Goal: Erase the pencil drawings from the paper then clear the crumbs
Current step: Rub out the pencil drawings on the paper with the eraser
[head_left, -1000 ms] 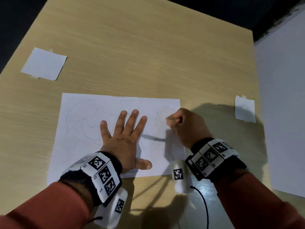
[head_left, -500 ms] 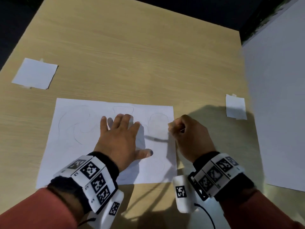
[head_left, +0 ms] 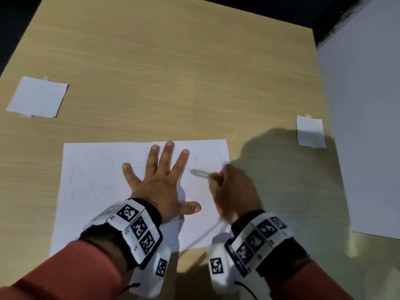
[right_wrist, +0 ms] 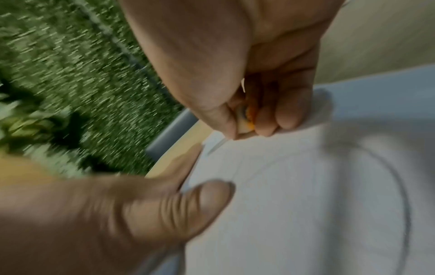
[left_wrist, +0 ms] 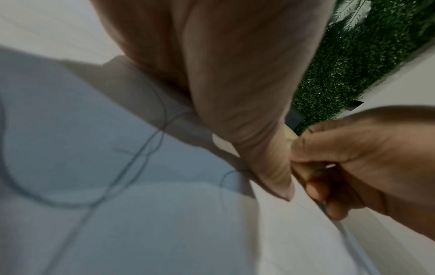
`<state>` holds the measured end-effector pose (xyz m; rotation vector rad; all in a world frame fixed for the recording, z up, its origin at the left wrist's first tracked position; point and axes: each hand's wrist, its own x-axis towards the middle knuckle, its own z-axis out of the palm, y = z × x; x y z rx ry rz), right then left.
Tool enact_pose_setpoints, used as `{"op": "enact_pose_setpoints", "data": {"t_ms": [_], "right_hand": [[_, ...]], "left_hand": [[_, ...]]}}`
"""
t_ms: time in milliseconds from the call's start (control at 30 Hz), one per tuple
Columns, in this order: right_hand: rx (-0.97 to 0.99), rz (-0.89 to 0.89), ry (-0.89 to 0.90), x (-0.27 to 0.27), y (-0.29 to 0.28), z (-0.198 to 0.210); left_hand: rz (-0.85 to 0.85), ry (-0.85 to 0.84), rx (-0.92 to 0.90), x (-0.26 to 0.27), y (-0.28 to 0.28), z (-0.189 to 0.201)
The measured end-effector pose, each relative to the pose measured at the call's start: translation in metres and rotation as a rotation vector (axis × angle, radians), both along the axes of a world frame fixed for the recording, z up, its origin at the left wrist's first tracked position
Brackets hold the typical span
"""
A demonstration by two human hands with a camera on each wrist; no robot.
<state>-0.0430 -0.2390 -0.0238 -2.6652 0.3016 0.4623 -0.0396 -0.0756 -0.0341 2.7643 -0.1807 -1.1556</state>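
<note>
My left hand (head_left: 158, 182) lies flat, fingers spread, pinning the paper (head_left: 91, 213) down near the counter's (head_left: 173, 83) front edge. My right hand (head_left: 233, 191) is curled tight around a small eraser (right_wrist: 246, 119), orange showing between thumb and fingertips, working by the paper's right edge, close to its far right corner. The rounded outline (head_left: 208, 161) there looks faint, so I'd say that one is well on its way out. Plenty left, though: the looping pencil lines (head_left: 97, 169) on the left half are plainly there, and the left wrist view shows dark curves (left_wrist: 132, 158) running under my palm. No crumbs that I can make out; the blur hides anything that small. So erasing is only partly done, and the sweeping up comes after. Two small white slips (head_left: 39, 97) sit taped near the counter's left and right edges.
</note>
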Motion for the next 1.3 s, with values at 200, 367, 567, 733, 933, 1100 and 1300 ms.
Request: {"op": "enact_pose_setpoints", "data": {"t_ms": [200,367,567,733,933,1100,1300], "right_hand": [[0.018,-0.034,-0.071,0.006,-0.007,0.011],[0.007,0.045,-0.032,0.003,0.010,0.003],[-0.005,-0.042,-0.116,0.002,-0.008,0.005],[0.033,0.196,-0.103,0.015,0.030,0.004],[-0.044,0.021,-0.101,0.024,0.009,-0.001],[0.014,0.125,-0.112,0.032,0.025,0.002],[-0.038,0.047,-0.107,0.040,0.016,-0.005]], "left_hand": [[0.018,0.008,-0.022,-0.002,-0.002,0.000],[0.020,0.026,-0.014,-0.002,-0.003,0.001],[0.026,0.029,-0.031,-0.003,-0.002,0.001],[0.048,-0.011,-0.047,-0.006,-0.003,0.003],[0.040,-0.001,-0.047,-0.004,-0.002,-0.001],[0.042,0.002,-0.058,-0.004,-0.002,0.001],[0.043,0.012,-0.065,-0.004,0.000,0.000]]}}
